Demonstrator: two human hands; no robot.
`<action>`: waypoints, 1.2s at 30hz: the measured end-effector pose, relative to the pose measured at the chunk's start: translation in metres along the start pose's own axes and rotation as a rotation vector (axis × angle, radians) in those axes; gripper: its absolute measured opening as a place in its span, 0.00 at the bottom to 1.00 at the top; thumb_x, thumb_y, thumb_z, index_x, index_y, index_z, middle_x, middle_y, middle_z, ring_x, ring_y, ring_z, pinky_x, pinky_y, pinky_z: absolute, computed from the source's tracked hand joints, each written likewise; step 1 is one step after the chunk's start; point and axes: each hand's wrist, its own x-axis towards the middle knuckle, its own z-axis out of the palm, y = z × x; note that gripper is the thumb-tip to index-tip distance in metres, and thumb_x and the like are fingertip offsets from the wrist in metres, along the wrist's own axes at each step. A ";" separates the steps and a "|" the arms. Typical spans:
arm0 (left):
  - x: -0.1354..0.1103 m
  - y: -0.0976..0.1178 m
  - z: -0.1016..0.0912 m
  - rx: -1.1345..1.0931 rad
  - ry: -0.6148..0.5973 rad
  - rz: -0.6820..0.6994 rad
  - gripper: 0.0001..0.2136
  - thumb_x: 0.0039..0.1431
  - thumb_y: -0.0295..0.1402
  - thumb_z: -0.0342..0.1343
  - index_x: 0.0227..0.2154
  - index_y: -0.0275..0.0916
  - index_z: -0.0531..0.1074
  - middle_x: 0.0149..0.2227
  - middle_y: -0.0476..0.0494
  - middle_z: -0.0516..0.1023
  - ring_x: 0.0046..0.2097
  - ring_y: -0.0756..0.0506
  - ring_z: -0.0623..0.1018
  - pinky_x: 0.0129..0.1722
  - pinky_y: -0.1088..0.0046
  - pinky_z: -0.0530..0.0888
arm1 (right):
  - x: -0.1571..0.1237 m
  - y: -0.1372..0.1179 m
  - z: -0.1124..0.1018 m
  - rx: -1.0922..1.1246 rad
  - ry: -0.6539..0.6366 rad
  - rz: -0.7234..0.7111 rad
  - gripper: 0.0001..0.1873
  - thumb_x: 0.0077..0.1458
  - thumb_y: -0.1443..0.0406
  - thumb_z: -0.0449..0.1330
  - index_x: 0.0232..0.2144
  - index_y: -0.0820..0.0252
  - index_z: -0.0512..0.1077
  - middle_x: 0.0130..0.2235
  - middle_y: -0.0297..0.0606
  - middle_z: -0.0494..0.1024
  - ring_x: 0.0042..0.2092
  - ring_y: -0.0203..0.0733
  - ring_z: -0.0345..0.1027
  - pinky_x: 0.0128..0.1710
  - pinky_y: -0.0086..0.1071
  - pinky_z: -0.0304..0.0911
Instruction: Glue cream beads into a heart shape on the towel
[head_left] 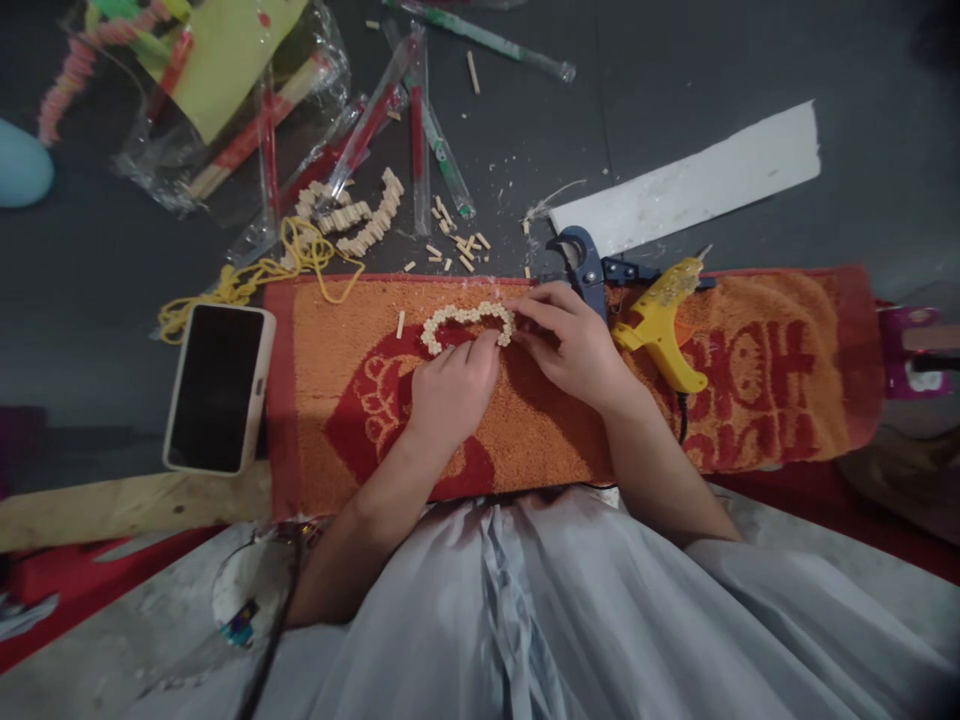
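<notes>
My left hand (459, 385) is curled in, closed on the scalloped strip of short wooden sticks (466, 315) near its right bend, above the orange towel (555, 440). My right hand (574, 335) has thumb and fingers bent close to that same end; I can't tell whether they pinch the strip or something smaller. Squeezing unevenly could crack a joint, since the sticks seem to meet only along narrow sides. The yellow glue gun (675, 320) lies just beside my right forearm; an outward swing could knock it or catch its cord (683, 420), and its tip might burn if hot. A careless sleeve-side nudge could also lose the single loose stick (400, 324).
</notes>
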 end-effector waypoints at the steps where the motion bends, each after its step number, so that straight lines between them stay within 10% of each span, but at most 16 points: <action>1: 0.000 0.000 0.000 -0.009 -0.004 -0.002 0.13 0.69 0.31 0.46 0.47 0.39 0.75 0.34 0.43 0.83 0.34 0.45 0.81 0.31 0.73 0.70 | 0.000 0.000 0.000 0.001 -0.001 -0.001 0.19 0.60 0.70 0.56 0.52 0.54 0.74 0.45 0.44 0.76 0.47 0.46 0.73 0.46 0.40 0.73; 28: 0.004 0.001 -0.007 -0.037 -0.155 -0.034 0.14 0.68 0.29 0.47 0.52 0.38 0.73 0.38 0.40 0.83 0.38 0.44 0.82 0.34 0.71 0.73 | -0.004 -0.001 0.005 -0.061 0.002 -0.015 0.18 0.58 0.64 0.61 0.51 0.58 0.72 0.45 0.46 0.75 0.45 0.47 0.73 0.44 0.41 0.73; 36: -0.005 -0.009 -0.029 -0.305 0.052 -0.144 0.13 0.61 0.29 0.51 0.44 0.41 0.78 0.26 0.50 0.79 0.28 0.50 0.77 0.33 0.75 0.71 | -0.004 -0.003 0.006 -0.089 -0.013 0.003 0.18 0.57 0.63 0.60 0.50 0.59 0.72 0.45 0.46 0.75 0.43 0.46 0.73 0.42 0.39 0.74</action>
